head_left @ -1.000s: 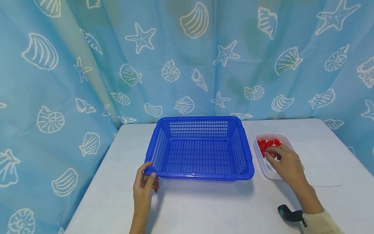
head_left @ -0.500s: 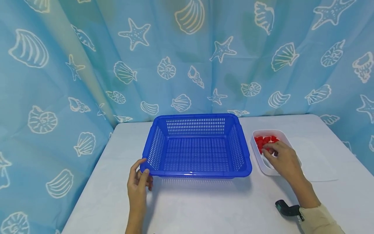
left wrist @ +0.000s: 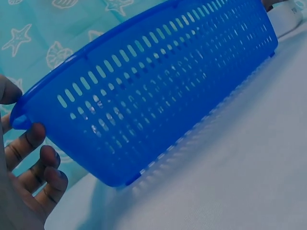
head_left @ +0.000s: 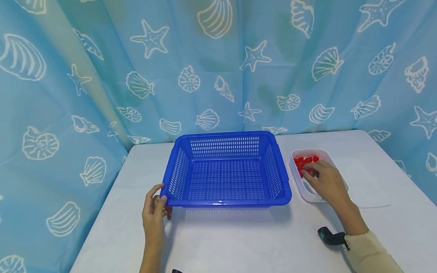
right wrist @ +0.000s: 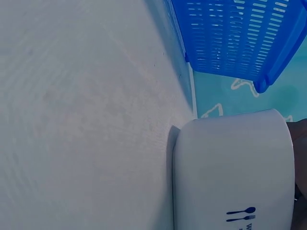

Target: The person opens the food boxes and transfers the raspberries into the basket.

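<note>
A blue plastic basket (head_left: 222,203) with slotted walls stands on the white table. My left hand (head_left: 153,220) holds its near left corner; in the left wrist view, fingers (left wrist: 29,143) sit at and below the rim. To the right is a small white container (head_left: 308,196) with several red pieces (head_left: 300,162). My right hand (head_left: 326,180) reaches over it, fingers bent and fingertips down among the red pieces. Whether a piece is pinched there is hidden. From the right wrist, the container's outer wall (right wrist: 235,167) blocks most of that hand.
A clear flat lid (head_left: 367,185) lies on the table (head_left: 232,242) right of the container. Behind the table hangs a blue curtain (head_left: 164,94) with shell prints. A black wrist-worn device (head_left: 331,237) sticks out from the right wrist.
The head view has shifted, so everything sits further left and slightly higher in it. The left hand still holds the basket corner; the right stays over the red pieces with little visible movement.
</note>
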The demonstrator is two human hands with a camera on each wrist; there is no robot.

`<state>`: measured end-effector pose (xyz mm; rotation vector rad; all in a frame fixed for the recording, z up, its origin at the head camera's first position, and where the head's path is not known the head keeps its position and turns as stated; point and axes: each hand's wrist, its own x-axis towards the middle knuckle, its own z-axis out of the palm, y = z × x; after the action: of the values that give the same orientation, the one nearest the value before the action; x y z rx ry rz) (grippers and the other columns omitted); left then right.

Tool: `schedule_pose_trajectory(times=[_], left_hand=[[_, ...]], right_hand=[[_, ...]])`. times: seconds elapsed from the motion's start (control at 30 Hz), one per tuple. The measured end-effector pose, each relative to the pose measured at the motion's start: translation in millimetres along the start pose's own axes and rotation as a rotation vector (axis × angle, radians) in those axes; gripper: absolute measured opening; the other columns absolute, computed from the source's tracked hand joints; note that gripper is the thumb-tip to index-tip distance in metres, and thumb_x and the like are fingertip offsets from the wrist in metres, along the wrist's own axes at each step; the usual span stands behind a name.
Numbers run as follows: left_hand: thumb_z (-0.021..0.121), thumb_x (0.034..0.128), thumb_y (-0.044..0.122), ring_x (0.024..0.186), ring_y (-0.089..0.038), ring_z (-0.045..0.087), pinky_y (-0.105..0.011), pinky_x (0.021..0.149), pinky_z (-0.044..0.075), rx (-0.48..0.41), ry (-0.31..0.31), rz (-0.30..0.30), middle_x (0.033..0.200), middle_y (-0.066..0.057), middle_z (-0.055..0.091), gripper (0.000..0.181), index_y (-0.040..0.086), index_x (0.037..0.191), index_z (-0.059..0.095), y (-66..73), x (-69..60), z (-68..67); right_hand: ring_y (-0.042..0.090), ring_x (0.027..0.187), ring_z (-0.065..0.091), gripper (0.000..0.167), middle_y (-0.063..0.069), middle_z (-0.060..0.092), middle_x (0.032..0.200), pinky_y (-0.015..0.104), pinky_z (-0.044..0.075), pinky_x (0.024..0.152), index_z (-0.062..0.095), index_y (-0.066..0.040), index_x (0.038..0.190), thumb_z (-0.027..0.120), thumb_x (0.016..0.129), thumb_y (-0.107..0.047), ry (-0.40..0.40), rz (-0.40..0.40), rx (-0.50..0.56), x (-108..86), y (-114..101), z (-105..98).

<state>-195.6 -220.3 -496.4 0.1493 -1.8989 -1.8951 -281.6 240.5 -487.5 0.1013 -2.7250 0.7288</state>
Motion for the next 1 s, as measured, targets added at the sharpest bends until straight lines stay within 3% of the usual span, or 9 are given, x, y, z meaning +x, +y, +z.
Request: schedule_pose_trajectory(times=[0.27,0.6,1.0], left_hand=[[0.050,0.1057,0.021,0.064,-0.019,0.052,-0.027,0.053,0.046,0.066,0.028,-0.035,0.086,-0.012,0.052,0.032,0.021,0.137,0.057,0.9,2.2,-1.7],[0.046,0.1070,0.030,0.067,-0.020,0.055,-0.027,0.055,0.048,0.109,0.009,-0.078,0.096,-0.014,0.054,0.034,0.024,0.139,0.057,-2.0,9.2,2.9],[0.047,0.1067,0.030,0.068,-0.020,0.055,-0.027,0.056,0.048,0.127,0.004,-0.073,0.096,-0.015,0.054,0.034,0.026,0.138,0.057,-2.7,9.1,2.8]], right_hand=[[0.038,0.095,0.056,0.039,0.021,0.060,0.104,0.058,0.052,0.083,0.066,0.005,0.120,0.076,0.086,-0.010,-0.046,0.002,-0.009,6.5,2,3],[0.038,0.095,0.055,0.042,0.020,0.061,0.100,0.056,0.052,0.083,0.065,0.006,0.121,0.078,0.086,-0.013,-0.104,0.039,-0.050,15.1,3,0],[0.038,0.093,0.058,0.036,0.021,0.067,0.097,0.057,0.051,0.085,0.068,0.008,0.114,0.077,0.087,-0.015,-0.147,0.064,-0.072,19.8,5,3]])
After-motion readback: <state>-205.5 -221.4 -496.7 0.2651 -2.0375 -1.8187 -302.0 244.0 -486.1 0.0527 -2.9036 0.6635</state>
